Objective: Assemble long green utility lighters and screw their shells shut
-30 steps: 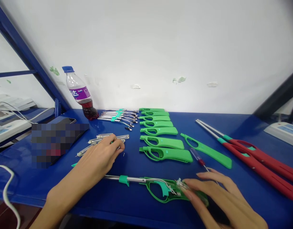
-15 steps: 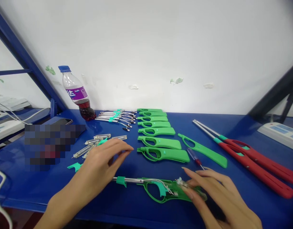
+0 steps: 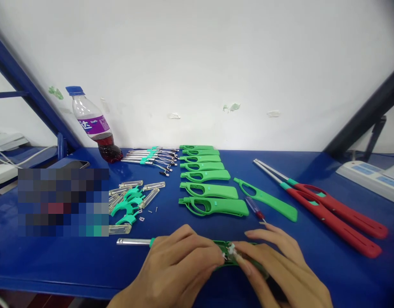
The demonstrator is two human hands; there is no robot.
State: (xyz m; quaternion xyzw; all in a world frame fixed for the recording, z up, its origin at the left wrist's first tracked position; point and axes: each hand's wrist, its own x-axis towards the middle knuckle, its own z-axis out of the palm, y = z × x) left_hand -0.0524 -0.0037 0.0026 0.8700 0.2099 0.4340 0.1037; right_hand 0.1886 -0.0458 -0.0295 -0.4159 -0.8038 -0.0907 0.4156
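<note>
My right hand (image 3: pixel 280 273) grips a clear gas tank (image 3: pixel 259 266) with a white valve end, over the open green lighter shell (image 3: pixel 227 244) near the table's front edge. My left hand (image 3: pixel 180 265) is closed over the same shell. A small white tip shows at its fingertips, but what they pinch is mostly hidden. From the shell a metal lighter tube (image 3: pixel 133 241) sticks out to the left, and my left hand covers its inner end. Just beyond my right hand lies a small screwdriver (image 3: pixel 254 208) with a clear purple-red handle.
Several green lighter shells (image 3: pixel 213 206) lie in a column behind, with one loose shell half (image 3: pixel 269 199) beside them. Red lighters (image 3: pixel 338 222) are at right. Tube assemblies (image 3: pixel 142 157), turquoise triggers (image 3: pixel 129 205), clear tanks (image 3: pixel 150 198) and a drink bottle (image 3: pixel 93 124) stand or lie at left.
My left hand has moved right and down from near the triggers and tanks onto the lighter shell. My right hand keeps the gas tank over the shell. The view has shifted slightly.
</note>
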